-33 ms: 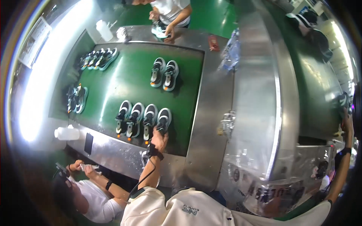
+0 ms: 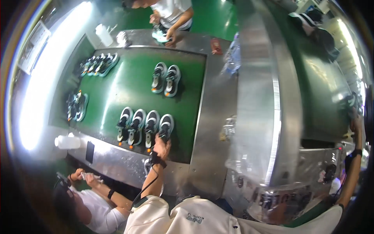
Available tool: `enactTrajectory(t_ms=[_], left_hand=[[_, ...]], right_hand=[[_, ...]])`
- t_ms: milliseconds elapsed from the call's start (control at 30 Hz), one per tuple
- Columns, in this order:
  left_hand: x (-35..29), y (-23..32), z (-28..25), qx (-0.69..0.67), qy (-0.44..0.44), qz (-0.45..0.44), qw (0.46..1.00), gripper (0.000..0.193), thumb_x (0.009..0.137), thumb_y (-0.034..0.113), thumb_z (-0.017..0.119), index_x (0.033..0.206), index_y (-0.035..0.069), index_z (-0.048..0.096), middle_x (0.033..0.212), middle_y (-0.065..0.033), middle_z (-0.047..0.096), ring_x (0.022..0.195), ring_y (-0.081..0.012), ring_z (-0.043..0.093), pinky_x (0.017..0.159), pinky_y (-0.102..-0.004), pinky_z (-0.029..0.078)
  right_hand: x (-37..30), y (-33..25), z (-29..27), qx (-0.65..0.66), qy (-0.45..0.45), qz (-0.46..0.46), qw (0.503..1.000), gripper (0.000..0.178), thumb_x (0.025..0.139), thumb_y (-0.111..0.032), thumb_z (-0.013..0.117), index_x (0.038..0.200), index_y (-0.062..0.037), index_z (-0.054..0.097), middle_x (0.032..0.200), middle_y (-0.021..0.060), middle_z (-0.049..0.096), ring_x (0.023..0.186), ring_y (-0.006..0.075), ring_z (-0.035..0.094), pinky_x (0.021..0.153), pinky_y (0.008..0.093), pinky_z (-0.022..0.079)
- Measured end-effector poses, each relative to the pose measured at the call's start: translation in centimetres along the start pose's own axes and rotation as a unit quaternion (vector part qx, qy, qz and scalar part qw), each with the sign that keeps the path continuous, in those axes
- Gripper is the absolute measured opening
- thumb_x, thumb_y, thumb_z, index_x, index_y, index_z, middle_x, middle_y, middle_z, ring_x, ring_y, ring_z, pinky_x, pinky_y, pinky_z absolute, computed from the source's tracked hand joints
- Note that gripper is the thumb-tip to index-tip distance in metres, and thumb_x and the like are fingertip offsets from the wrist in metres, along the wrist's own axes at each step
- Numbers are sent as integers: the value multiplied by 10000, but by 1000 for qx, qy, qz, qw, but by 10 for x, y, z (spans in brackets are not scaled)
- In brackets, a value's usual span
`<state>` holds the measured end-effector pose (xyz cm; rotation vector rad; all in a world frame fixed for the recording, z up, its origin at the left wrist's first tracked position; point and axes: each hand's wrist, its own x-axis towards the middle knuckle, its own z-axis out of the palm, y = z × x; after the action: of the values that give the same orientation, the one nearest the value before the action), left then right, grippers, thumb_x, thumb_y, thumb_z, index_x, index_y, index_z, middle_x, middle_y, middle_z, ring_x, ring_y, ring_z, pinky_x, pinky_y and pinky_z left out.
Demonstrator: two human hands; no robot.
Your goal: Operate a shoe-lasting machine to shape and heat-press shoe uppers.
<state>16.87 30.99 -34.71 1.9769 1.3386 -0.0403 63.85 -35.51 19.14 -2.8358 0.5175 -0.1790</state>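
My left hand (image 2: 161,147) is closed around the heel end of a black-and-white sneaker (image 2: 166,127), the rightmost of a row standing on the green belt. Beside it stand several matching sneakers (image 2: 151,128), with orange bits at their heels. Far to the right, my right arm reaches along a second green belt. There my right hand (image 2: 355,123) seems closed on the end of another dark sneaker (image 2: 353,102); the picture's rim makes its fingers hard to see. Both my wrists wear black bands, and a cable runs down my left forearm.
A pair of sneakers (image 2: 171,80) stands farther up the belt, with more sneakers (image 2: 100,65) at its left side. A metal frame (image 2: 216,105) borders the belt. One co-worker (image 2: 171,13) handles a shoe opposite; another (image 2: 99,208) sits lower left. White bottles (image 2: 67,141) stand on the edge.
The whole view has shifted slightly, so the belt and shoes appear a little farther left. My left hand stays on the same sneaker, and my right hand remains at the far-right belt.
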Motion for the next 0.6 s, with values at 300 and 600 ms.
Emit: enactTrajectory(t_ms=[300,600], left_hand=[[16,-42,31,20,-28,164,986,793,801,190,739,1432,8,294,1312,-291,494,1162,-454,549,996,-469,461],[33,-112,47,97,123,316,936,860,836,251,717,1463,-106,250,1487,-280,351,1383,-414,342,1145,-479,270]], right_hand=[[22,31,24,-19,55,-83,995,876,825,-721,535,1324,-2,498,842,157,628,535,244,608,448,339,468],[-110,-37,-7,100,38,-164,981,454,814,-380,651,1113,-39,665,564,-2,476,430,114,463,393,294,365]])
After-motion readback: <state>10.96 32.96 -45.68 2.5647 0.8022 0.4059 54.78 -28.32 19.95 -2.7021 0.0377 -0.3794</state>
